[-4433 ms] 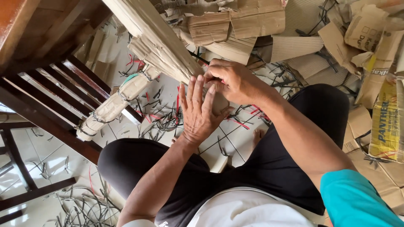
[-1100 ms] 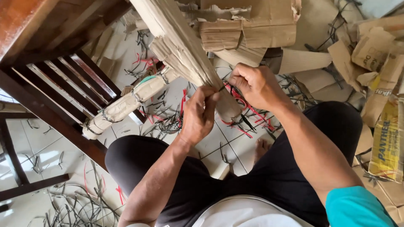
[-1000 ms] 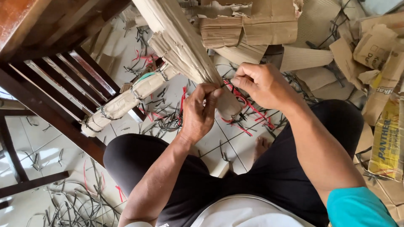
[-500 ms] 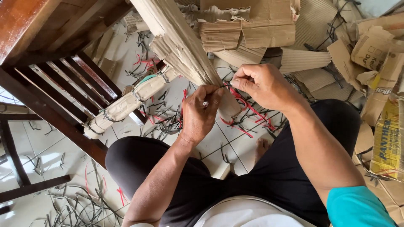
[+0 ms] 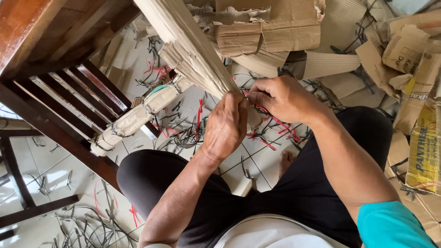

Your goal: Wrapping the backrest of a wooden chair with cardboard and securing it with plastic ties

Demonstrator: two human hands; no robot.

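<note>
In the head view, a long cardboard-wrapped bundle (image 5: 193, 50) is seen slanting from the upper edge down to the middle of the frame, its lower end held between two bare hands above a tiled floor (image 5: 59, 174). The left hand (image 5: 225, 128) is pressed against the lower end of the bundle, fingers curled together at the cardboard; whether something thin is pinched in them cannot be told. The right hand (image 5: 282, 98) is clenched just right of the bundle's lower end, its fingertips closed on a thin dark tie (image 5: 244, 94) where it meets the cardboard. The two hands are set almost touching each other at that point.

Left of the bundle, a shorter cardboard-wrapped leg (image 5: 135, 117) bound with dark ties is seen lying against a dark wooden chair frame (image 5: 69, 96). Below and around the bundle's lower end, cut red and black tie scraps (image 5: 183, 133) are scattered on the floor. Right of and behind the bundle, torn cardboard pieces (image 5: 271, 32) are piled. Below the bundle, the person's knees in black trousers (image 5: 294, 183) are spread.
</note>
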